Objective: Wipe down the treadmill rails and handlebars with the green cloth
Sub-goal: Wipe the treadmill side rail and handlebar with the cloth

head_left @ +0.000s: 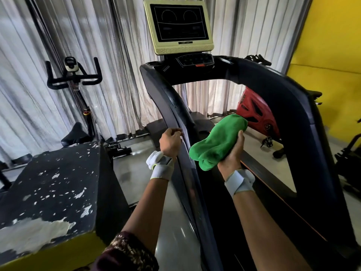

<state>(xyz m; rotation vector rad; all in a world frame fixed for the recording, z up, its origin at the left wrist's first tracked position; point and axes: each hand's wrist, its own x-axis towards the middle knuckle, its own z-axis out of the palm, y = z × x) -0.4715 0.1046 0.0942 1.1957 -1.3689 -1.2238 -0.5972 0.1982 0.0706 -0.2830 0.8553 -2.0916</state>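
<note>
Fingers [176,132] of the left hand [170,142] are curled over the treadmill's left rail [172,106], gripping it, while the right hand [233,153] is wrapped under a bunched green cloth [216,141], thumb up along its side, so it's held from below. The cloth is kept at roughly the frame's 3 o'clock from the left hand, just beside the rail but not clearly touching it. Being soft, light microfibre by the look of it, it'd probably mould round the curved rail easily; a flatter, spread-out hold would likely give more contact than the current wad. The rail itself looks stiff and glossy, a bit scuffed near the top. The right rail [293,114] arches over at 2 o'clock, and the console screen [178,26] is parked at 12. An exercise bike [75,79] is seen at 10 o'clock, a black box with peeling paint [56,182] at 8, and a red machine housing [256,112] behind the right rail. Nothing seems to be blocking the rails, though the gripping left hand covers a patch that'd get missed.
</note>
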